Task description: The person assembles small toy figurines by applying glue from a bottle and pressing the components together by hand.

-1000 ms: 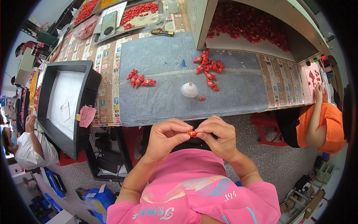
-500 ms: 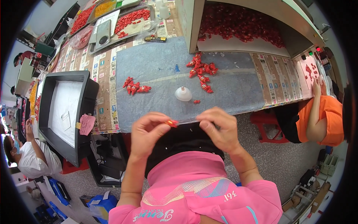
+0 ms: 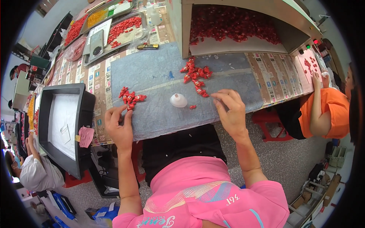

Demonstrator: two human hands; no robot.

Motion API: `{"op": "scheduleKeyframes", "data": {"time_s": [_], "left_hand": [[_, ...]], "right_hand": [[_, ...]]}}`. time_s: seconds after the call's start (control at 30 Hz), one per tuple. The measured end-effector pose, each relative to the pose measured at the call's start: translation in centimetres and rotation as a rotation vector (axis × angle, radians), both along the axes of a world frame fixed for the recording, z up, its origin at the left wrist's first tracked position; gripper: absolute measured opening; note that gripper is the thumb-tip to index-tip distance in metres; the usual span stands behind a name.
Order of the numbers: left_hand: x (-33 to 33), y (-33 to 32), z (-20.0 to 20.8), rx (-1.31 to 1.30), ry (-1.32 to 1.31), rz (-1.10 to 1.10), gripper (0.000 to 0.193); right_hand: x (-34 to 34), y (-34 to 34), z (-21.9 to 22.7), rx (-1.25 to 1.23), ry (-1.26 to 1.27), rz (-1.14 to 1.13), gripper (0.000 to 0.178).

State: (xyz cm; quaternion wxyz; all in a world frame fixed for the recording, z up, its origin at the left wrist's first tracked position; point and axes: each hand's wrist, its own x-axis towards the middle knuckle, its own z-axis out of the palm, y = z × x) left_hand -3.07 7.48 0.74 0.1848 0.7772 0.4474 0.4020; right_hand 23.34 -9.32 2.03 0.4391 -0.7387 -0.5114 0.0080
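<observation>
Red pieces, small and shiny, lie in a left pile (image 3: pixel 130 97) on the blue-grey cloth (image 3: pixel 156 117) in front of me. My left hand (image 3: pixel 120 127) is at the near edge of that pile, thumb and forefinger bent around its lowest piece; I cannot tell whether they pinch it or have let it go. My right hand (image 3: pixel 231 110) grips nothing, thumb and fingers parted, near the lower end of a larger right pile (image 3: pixel 195 76) of the same red pieces. Between my hands sits a white cone (image 3: pixel 178 100) with a small tip, and a single red piece (image 3: pixel 192 107) lies just beside it. Beyond the right pile, an open-fronted box (image 3: pixel 237 48) holds a great heap of red pieces. At my left is a black tub (image 3: pixel 86 106) lined with a white sheet (image 3: pixel 62 121), a pink note (image 3: pixel 86 136) fixed to its side. Farther off, a grey phone (image 3: pixel 96 45) lies by a metal tray (image 3: pixel 131 37) of red pieces. Off to my right, a person in orange (image 3: pixel 329 110) sits at the table too.
</observation>
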Motion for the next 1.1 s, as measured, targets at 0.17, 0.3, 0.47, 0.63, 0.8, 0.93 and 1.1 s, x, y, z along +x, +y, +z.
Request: {"op": "scheduleKeyframes", "data": {"time_s": [0.17, 0.3, 0.47, 0.63, 0.8, 0.93, 1.1], "left_hand": [[0.6, -1.9, -0.2, 0.075, -0.064, -0.014, 0.023], [1.5, -4.5, -0.3, 0.058, -0.075, -0.129, 0.028], [3.3, -7.3, 0.7, -0.103, -0.138, -0.266, 0.023], [4.3, -8.1, 0.2, -0.193, -0.160, -0.348, 0.022], [4.5, -8.0, 0.3, -0.191, -0.136, -0.381, 0.021], [4.6, -7.8, 0.0, -0.134, -0.114, -0.415, 0.020], [4.2, -7.9, -0.2, -0.143, -0.117, -0.395, 0.018]], "right_hand": [[1.2, -0.6, -0.7, -0.028, -0.025, -0.059, 0.021], [0.6, 0.2, -0.9, -0.017, -0.106, -0.008, 0.021], [0.4, 1.6, -1.6, -0.064, -0.083, 0.011, 0.018], [0.6, 1.6, -1.4, -0.084, -0.101, 0.047, 0.016], [0.2, 2.1, 1.1, -0.040, 0.192, 0.097, 0.013], [0.1, 6.8, 4.9, 0.045, 0.150, 0.278, 0.014], [-0.9, 17.3, 8.2, -0.267, -0.082, 0.437, 0.015]]}}
